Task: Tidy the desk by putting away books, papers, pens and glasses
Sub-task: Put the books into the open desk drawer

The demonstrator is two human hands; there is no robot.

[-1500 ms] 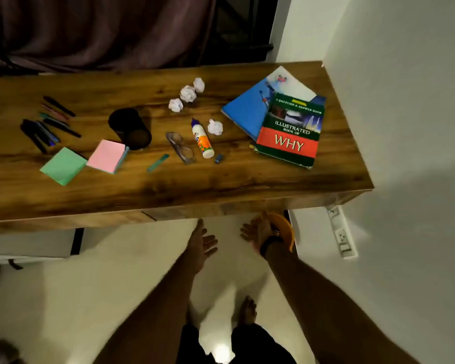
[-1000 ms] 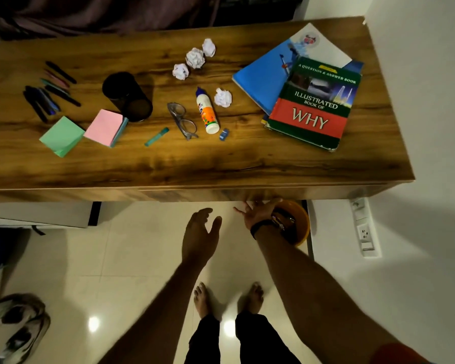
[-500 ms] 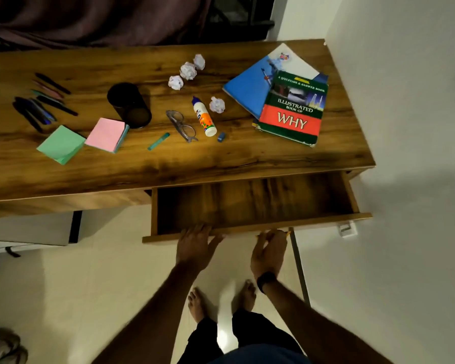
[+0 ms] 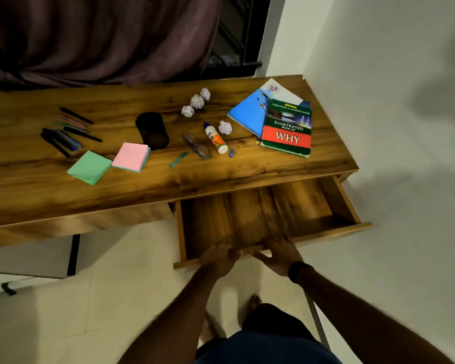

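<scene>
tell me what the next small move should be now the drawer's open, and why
Probably let go of the drawer front and reach the right hand up to the WHY book. The drawer is pulled out and looks empty, both hands rest on its front edge holding nothing else, and that book lies on the desk just above it.

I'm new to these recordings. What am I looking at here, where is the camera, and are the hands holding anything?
There is no machine: a person wears one camera on the head, looking down at their own arms. The left hand and right hand grip the front edge of the open drawer, which looks empty. On the desk lie pens, a black cup, green and pink note pads, glasses, a glue bottle, crumpled paper balls and two books.
</scene>
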